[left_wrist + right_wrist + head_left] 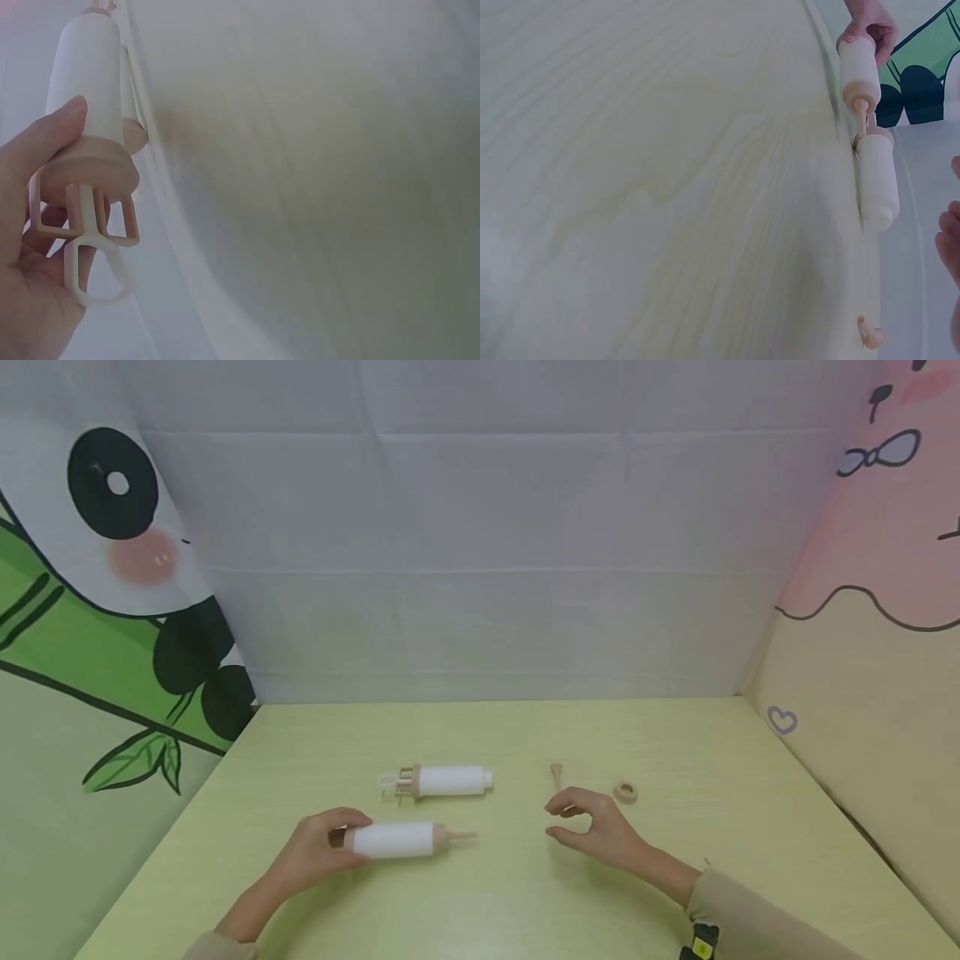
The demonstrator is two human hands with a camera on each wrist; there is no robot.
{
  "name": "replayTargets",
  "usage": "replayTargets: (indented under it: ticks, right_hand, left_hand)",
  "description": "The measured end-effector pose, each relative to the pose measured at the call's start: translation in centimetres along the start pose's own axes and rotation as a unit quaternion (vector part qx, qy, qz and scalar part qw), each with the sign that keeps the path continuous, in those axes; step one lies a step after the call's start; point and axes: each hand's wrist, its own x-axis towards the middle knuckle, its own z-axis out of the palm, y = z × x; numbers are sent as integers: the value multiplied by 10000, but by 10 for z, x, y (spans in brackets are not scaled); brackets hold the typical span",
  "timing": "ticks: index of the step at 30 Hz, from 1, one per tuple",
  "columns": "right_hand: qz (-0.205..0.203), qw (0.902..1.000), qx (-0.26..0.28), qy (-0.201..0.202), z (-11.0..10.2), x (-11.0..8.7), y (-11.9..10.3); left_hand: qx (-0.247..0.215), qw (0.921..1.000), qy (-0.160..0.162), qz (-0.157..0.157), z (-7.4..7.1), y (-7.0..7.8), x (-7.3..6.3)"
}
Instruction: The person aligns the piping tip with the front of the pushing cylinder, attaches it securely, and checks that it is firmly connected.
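My left hand grips the rear of a white-and-tan syringe, thumb and fingers on its tan collar. The narrow nozzle on this syringe points right. In the left wrist view, the finger loops and white plunger ring stick out behind the collar. My right hand hovers to the right, thumb and fingers curved apart with nothing between them. Just beyond it lies a loose tan nozzle, partly hidden by the fingers. A small tan ring sits to its right.
A second syringe without a nozzle lies behind the held one, its plunger to the left. All lies on a pale yellow tabletop. A grey cloth wall closes the back; printed cloths with cartoon drawings hang at both sides.
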Motion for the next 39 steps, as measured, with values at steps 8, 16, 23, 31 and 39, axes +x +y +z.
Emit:
replayTargets:
  ticks: [8, 16, 23, 31, 39]
  right_hand:
    - [42, 10000, -2, -6, -1, 6, -17]
    - [161, 9999, -35, -2, 3, -1, 0]
    - [118, 9999, 34, 8, 2, -2, 1]
    - [120, 9999, -21, 15, 3, -1, 1]
    - [134, 9999, -74, 49, 2, 4, -15]
  left_hand:
    - [-359, 9989, -316, -20, 1, -10, 3]
    - [-656, 9954, -691, -53, 1, -13, 8]
    - [-642, 9945, -808, -151, -1, -15, 10]
    - [-881, 9910, -982, -244, -1, -20, 12]
    - [-709, 9914, -1059, -305, -3, -18, 14]
